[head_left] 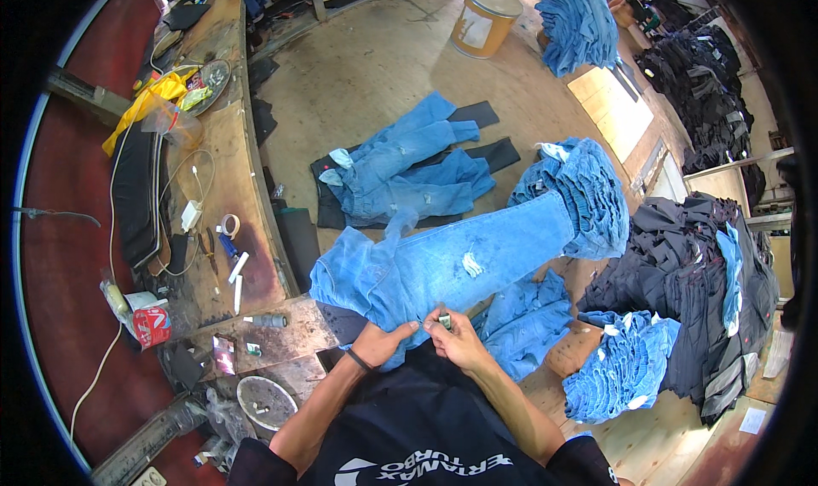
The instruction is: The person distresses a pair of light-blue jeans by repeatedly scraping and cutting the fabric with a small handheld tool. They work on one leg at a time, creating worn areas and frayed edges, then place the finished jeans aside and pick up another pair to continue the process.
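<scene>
1. hands first: the left hand (381, 343) is closed on the waist edge of a pair of light blue jeans (443, 269), fingers curled over the cloth.
2. the right hand (458, 337), just beside the left, pinches a small grey tag (444, 320) between thumb and fingertips against the same edge.
3. the jeans lie flat on the workbench (281, 337) straight ahead of both hands, the legs running up and right to a stack of folded blue jeans (588, 192).
4. far ahead of the hands, a tan cardboard drum (484, 17) with a pale lid stands on the floor, a white label on its side; contents hidden.
5. left of the left hand sits a small red and white packet (152, 324).
6. below the left hand lies a round metal dish (266, 401) holding a few small pale bits.
7. right of the right hand, dark garments (682, 273) are heaped.
</scene>
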Available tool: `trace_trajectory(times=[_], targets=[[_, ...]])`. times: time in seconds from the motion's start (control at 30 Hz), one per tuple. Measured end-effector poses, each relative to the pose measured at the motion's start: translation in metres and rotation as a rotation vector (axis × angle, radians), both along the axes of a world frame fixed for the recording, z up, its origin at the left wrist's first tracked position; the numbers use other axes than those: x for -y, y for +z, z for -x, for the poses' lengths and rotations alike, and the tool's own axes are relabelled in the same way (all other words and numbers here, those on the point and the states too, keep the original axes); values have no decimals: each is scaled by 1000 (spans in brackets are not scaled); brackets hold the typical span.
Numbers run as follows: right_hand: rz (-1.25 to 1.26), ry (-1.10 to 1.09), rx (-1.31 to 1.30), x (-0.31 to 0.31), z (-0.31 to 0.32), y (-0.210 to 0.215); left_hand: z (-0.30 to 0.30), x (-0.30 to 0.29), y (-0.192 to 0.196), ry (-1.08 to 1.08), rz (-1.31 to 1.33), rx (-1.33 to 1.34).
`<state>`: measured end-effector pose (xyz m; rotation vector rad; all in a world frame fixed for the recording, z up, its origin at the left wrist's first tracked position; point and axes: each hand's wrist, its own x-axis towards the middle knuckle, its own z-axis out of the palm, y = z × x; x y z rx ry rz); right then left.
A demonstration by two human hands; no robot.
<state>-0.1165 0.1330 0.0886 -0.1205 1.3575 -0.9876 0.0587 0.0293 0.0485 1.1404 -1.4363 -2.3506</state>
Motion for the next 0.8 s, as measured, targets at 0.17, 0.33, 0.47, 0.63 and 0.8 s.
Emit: trace_trajectory(times=[0.17,0.33,0.47,0.63,0.8], targets=[[36,-111,96,-6,-6,7,-4,1,8,-23,-30,11],[203,169,-345,-8,-1,8,-2,-1,6,26,17,-35],[175,78,-85,-4,3,-1,-4,-4,2,35,57,-31],[82,76,-26,-9,4,-1,-7,-9,1,84,16,-34],[202,328,-339,-4,7,-4,-2,-10,1,113,29,-70]])
